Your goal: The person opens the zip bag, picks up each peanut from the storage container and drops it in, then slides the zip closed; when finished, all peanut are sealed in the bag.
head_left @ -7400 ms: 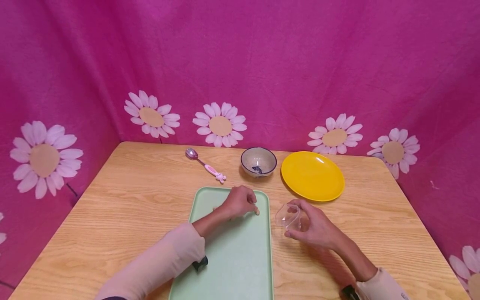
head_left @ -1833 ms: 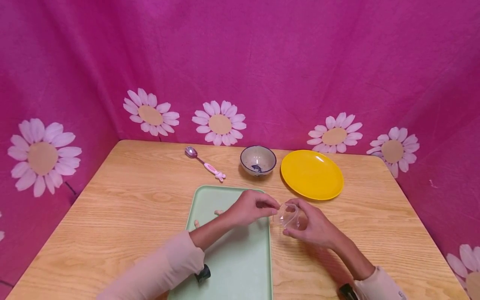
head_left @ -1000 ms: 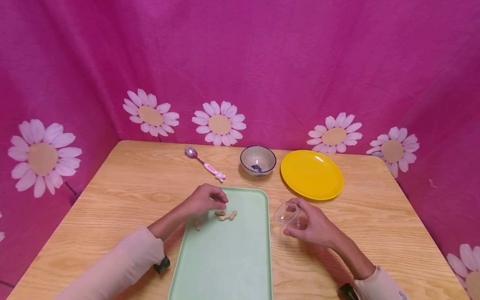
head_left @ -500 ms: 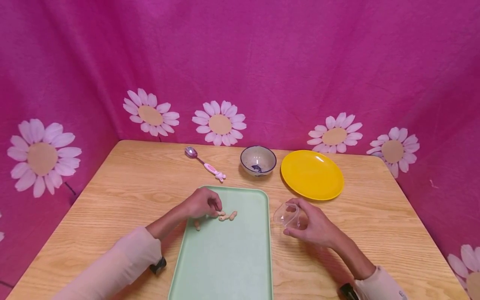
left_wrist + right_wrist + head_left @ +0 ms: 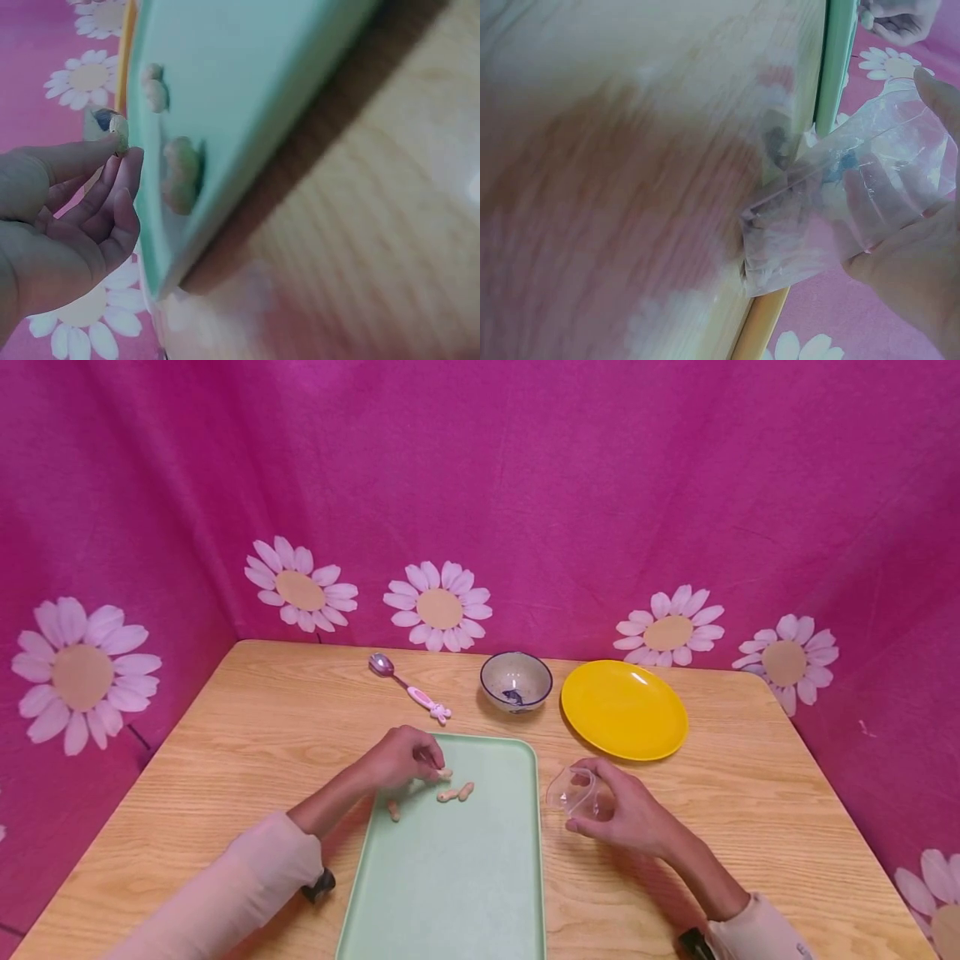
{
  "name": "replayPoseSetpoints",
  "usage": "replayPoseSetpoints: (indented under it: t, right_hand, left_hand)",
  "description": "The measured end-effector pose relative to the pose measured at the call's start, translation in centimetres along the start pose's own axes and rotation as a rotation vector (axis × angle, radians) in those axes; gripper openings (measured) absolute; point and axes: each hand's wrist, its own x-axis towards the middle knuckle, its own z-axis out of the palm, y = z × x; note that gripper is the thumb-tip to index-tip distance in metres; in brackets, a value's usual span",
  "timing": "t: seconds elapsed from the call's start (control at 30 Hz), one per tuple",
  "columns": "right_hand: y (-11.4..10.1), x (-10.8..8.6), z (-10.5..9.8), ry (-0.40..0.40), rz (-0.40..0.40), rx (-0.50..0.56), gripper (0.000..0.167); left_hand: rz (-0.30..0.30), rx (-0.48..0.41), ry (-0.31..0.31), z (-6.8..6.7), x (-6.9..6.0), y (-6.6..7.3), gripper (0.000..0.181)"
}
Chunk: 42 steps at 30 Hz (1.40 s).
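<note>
With left grip, pinching a peanut, lower centre (likely light, brittle: squeeze gently mid-shell); with right grip, clasping a probably slick clear container, lower right.

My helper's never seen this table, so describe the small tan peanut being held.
On the wooden table, find the pale green rectangular tray. At its far-left corner, the left hand pinches the small tan peanut; the other peanuts lie loose.

Tan peanut in left hand, clear bag in right hand
</note>
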Motion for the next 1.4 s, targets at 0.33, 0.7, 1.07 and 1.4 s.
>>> replayPoseSetpoints:
  t: [0.33, 0.7, 1.07, 1.4]
  right_hand:
    - [-0.3, 0.1, 0.1, 0.002, -0.019, 0.002, 0.066]
    - [-0.2, 0.1, 0.2, 0.011, -0.029, -0.002, 0.065]
    - [-0.1, 0.0, 0.3, 0.027, -0.05, 0.01, 0.066]
    - [0.0, -0.1, 0.1, 0.02, -0.043, 0.009, 0.066]
  left_hand:
    - [0.1, -0.002, -0.013, 0.5, 0.7, 1.9, 0.008]
    - [0.101, -0.072, -0.051, 4.0, 1.9, 5.5, 0.009]
    - [0.222, -0.133, -0.02, 8.2, 2.1, 7.8, 0.011]
    - [0.213, -0.203, -0.039, 9.1, 1.9, 8.5, 0.02]
